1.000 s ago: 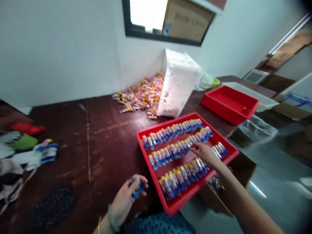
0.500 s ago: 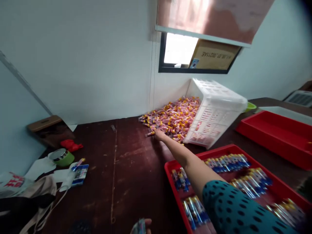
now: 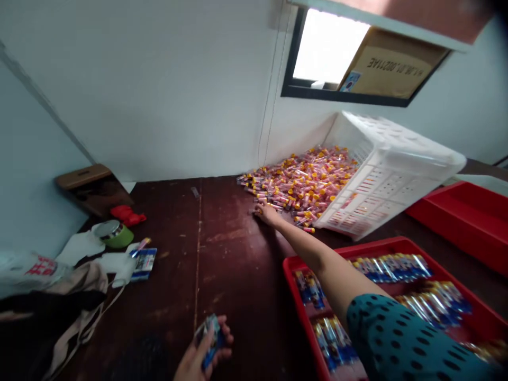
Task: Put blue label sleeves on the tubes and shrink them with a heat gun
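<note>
Pink clear-plastic tubes with yellow caps (image 3: 305, 182), heaped loose at centre right of the frame, spilling from a white perforated plastic basket (image 3: 365, 196) tipped on its side. Right hand (image 3: 266, 213) at the heap's near left edge, arm stretched up from lower right, teal sleeve with black dots (image 3: 400, 336). Fingers bent down at the outermost tubes; too small to tell whether they are closed on one or only touching.

Left hand (image 3: 206, 349) at bottom centre, above the dark red-brown tabletop (image 3: 226, 259). Thumb and curled fingers clamped on small blue printed clear-plastic packets (image 3: 212, 338); count unclear.

Lower right: shallow red plastic tray (image 3: 292, 280), partly hidden by the right arm. Inside, rows of yellow-capped tubes in blue printed wrapping (image 3: 391, 267), laid side by side. Deeper red plastic bin (image 3: 468, 217) at the right edge, beyond the tray.

Left side of the frame: squat green cup with a grey top (image 3: 119, 237); crumpled red item (image 3: 127, 215) just behind it; flat blue printed packet (image 3: 143, 263) nearer, one pink tube with a yellow cap (image 3: 141, 245) lying at its upper end.
</note>
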A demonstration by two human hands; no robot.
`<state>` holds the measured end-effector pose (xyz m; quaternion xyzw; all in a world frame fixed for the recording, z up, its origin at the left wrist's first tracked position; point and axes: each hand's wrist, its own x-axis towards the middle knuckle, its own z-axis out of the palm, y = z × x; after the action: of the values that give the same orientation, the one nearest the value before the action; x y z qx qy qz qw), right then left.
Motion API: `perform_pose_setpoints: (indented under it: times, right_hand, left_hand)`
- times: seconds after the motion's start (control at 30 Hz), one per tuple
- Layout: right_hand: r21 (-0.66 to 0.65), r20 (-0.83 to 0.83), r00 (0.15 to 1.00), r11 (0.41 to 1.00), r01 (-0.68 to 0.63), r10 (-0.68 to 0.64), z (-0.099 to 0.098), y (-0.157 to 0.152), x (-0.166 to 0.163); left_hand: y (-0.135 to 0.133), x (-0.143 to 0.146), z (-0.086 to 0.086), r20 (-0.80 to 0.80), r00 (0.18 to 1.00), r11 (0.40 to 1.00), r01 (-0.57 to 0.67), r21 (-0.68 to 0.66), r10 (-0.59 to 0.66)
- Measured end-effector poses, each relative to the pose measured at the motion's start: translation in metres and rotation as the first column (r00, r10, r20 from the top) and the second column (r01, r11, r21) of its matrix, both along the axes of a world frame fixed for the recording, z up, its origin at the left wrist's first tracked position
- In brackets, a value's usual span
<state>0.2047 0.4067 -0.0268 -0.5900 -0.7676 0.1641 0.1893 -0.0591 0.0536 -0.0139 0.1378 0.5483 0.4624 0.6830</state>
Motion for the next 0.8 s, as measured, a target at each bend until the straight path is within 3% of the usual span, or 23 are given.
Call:
perform_pose_setpoints:
  times: [0.1,0.17,0.23,0.27,0.33,0.37,0.47,0.57,0.73,0.8]
  right_hand:
    - [-0.121,-0.047,0.996,0.989,-0.084,0.079,0.013,-0.034,-0.001]
    - [-0.255,-0.081,0.985,0.952,-0.17,0.154,0.025,-0.064,-0.001]
    - [-0.402,-0.17,0.948,0.859,-0.317,0.27,0.039,-0.103,-0.001]
    - [-0.468,-0.274,0.904,0.776,-0.423,0.328,0.048,-0.125,-0.001]
    - [-0.474,-0.462,0.806,0.665,-0.577,0.37,0.065,-0.174,-0.003]
    - [-0.431,-0.519,0.76,0.647,-0.629,0.393,0.073,-0.199,-0.005]
    - [-0.217,-0.539,0.69,0.711,-0.668,0.483,0.088,-0.265,-0.015]
    - [-0.086,-0.509,0.712,0.794,-0.602,0.485,0.089,-0.309,-0.027]
    - [0.017,-0.54,0.714,0.853,-0.521,0.447,0.079,-0.338,-0.033]
    - [0.028,-0.528,0.72,0.857,-0.515,0.45,0.079,-0.341,-0.027]
  left_hand:
    - [0.003,0.003,0.017,-0.012,0.999,0.998,0.043,0.043,-0.043]
    - [0.002,0.003,0.021,-0.039,0.999,0.994,0.037,0.1,-0.033]
    - [-0.002,0.004,0.02,-0.059,0.998,0.99,0.028,0.141,-0.019]
    - [-0.005,0.006,0.02,-0.065,0.998,0.988,0.017,0.156,-0.007]
    - [-0.013,0.012,0.022,-0.051,0.999,0.981,-0.009,0.195,0.019]
    - [-0.017,0.015,0.023,-0.032,0.999,0.976,-0.014,0.218,0.022]
    - [-0.028,0.029,0.03,0.004,1.0,0.966,0.015,0.26,-0.016]
    - [-0.039,0.048,0.031,-0.037,0.999,0.965,-0.011,0.261,0.022]
    - [-0.05,0.078,0.035,-0.055,0.965,0.905,-0.221,0.363,0.258]
    - [-0.053,0.083,0.04,-0.027,0.973,0.911,-0.204,0.359,0.229]
